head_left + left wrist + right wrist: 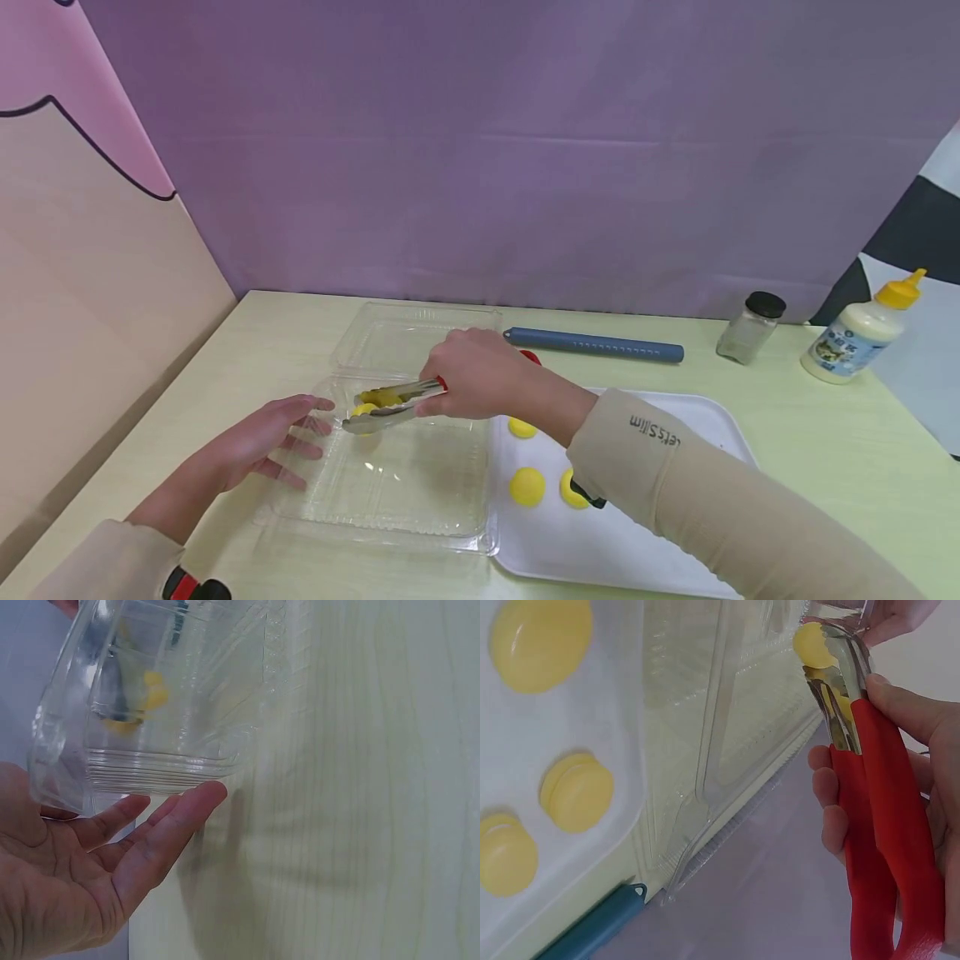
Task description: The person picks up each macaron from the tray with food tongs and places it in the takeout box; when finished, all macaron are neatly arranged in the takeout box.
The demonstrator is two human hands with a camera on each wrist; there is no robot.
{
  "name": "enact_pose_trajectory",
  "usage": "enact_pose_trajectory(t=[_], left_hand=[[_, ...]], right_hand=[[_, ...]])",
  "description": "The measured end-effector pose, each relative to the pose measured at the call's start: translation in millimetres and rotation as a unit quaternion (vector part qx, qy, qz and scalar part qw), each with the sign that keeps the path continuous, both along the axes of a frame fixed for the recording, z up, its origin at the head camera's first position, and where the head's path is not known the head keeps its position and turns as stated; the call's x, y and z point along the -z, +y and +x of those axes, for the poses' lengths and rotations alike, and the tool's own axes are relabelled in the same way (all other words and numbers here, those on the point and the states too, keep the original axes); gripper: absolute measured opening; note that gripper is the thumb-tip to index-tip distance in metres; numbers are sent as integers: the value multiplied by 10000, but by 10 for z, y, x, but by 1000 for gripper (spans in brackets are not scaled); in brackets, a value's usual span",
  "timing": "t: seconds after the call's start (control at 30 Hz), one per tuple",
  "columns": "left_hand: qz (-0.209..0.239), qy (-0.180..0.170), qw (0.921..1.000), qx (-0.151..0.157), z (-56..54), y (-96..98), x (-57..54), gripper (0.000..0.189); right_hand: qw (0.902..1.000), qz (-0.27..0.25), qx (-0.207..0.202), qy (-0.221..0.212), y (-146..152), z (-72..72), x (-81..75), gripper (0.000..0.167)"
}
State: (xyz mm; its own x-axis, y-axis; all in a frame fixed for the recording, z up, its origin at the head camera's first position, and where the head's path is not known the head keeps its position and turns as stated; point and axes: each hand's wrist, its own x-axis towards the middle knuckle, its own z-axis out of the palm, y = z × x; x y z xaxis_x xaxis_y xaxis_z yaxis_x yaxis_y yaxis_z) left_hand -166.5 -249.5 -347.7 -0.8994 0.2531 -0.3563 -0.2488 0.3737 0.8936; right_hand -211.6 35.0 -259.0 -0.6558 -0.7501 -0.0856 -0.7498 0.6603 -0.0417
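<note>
My right hand (468, 371) grips red-handled metal tongs (889, 795). Between the tong tips is a yellow macaron (814, 645), over the far left part of a clear plastic clamshell container (420, 492). The container lies with its lid (412, 325) folded back. At the container's left wall is my left hand (258, 437), palm facing it, thumb and fingers spread and loosely bent; in the left wrist view (97, 862) the fingertips meet the wall. Whether the macaron touches the container floor is hard to tell.
A white tray (570, 554) to the right bears several yellow macarons (527, 487), partly hidden by my right arm. Behind lie a blue rod with a hanging loop (592, 344), a glass jar with a black lid (750, 327) and a yellow-capped squeeze bottle (855, 337).
</note>
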Motion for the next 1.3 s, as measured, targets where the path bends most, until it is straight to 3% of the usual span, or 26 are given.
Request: enact_pose_trajectory(t=[0.83,1.3], left_hand=[[32,7,10000,-27,6,12,-3,52],[53,24,10000,-16,19,8,5,51]], right_hand=[[9990,446,39,6,-256,-9,118,28],[9997,212,68,-71,-202,-20,159,33]])
